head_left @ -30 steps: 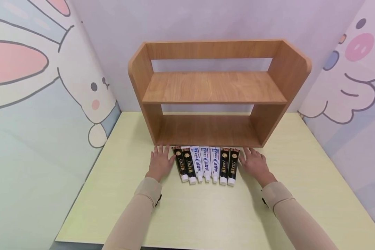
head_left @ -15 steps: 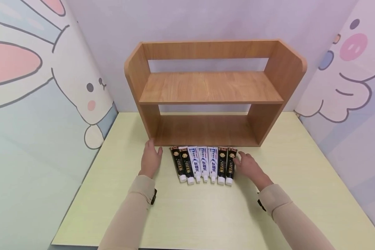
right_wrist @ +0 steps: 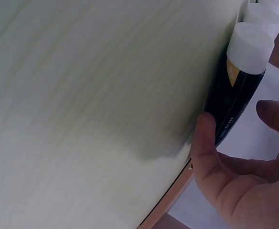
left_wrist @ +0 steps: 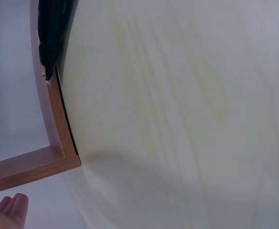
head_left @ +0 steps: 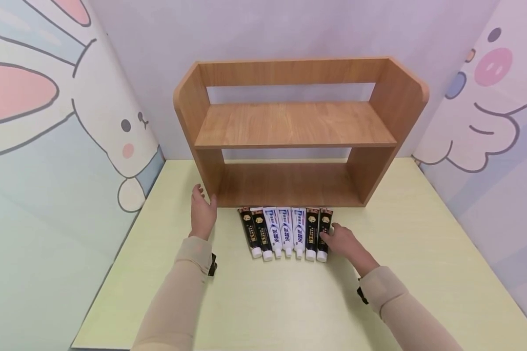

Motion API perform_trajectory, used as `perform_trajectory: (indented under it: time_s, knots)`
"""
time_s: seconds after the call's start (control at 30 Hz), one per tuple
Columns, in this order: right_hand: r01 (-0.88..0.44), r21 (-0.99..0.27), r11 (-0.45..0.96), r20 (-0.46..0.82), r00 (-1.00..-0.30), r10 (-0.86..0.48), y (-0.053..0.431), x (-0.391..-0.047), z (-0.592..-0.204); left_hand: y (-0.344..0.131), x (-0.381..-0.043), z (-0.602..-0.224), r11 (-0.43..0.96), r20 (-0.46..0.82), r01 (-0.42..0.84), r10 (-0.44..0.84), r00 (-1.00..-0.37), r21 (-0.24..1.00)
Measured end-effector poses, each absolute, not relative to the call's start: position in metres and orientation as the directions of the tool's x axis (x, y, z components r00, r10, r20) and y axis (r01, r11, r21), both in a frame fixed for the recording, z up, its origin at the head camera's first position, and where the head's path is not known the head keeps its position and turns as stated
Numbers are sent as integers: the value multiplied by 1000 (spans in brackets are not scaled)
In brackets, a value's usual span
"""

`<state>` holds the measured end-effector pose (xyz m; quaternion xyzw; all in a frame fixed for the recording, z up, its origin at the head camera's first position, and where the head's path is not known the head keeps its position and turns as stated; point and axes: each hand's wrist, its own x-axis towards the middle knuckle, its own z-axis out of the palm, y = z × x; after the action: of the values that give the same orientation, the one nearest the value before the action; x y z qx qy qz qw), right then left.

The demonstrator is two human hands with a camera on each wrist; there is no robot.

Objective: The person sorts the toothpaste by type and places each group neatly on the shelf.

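Observation:
Several toothpaste tubes lie side by side on the table, caps toward me: two black tubes [head_left: 255, 231] at the left, three white tubes [head_left: 286, 231] in the middle, two black at the right. My right hand [head_left: 343, 242] is at the rightmost black tube [head_left: 325, 222]; its thumb overlaps that tube. In the right wrist view a finger [right_wrist: 205, 136] lies along the tube's side, while the thumb [right_wrist: 271, 114] stands apart from it. My left hand [head_left: 202, 214], empty with thumb spread, is beside the shelf's lower left corner.
A two-tier wooden shelf [head_left: 295, 124] stands right behind the tubes, against the back wall. The pale yellow table [head_left: 263, 302] is bordered by walls with cartoon animals at left and right.
My left hand has moved left and up, away from the tubes to the shelf's side. My right hand has come in from beside the row over the rightmost black tube.

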<state>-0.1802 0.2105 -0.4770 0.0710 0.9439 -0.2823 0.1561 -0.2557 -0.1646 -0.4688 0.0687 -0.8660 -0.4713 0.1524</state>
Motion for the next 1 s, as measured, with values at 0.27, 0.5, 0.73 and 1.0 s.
perform_trajectory:
  time_s: [0.27, 0.5, 0.73, 1.0]
  knots:
    - [238, -513, 825, -337, -940, 62, 203, -177, -475, -165, -266, -463, 535, 230, 63, -251, -940, 842]
    - [209, -538, 817, -297, -954, 49, 198, -174, -478, -168, -272, -464, 531, 241, 74, -252, -937, 844]
    - [241, -572, 784, -297, -952, 75, 198, -171, -482, -164, -278, -463, 497, 250, 97, -250, -935, 862]
    - [281, -620, 733, -315, -944, 96, 196, -168, -483, -160, -285, -463, 490, 269, 105, -278, -922, 865]
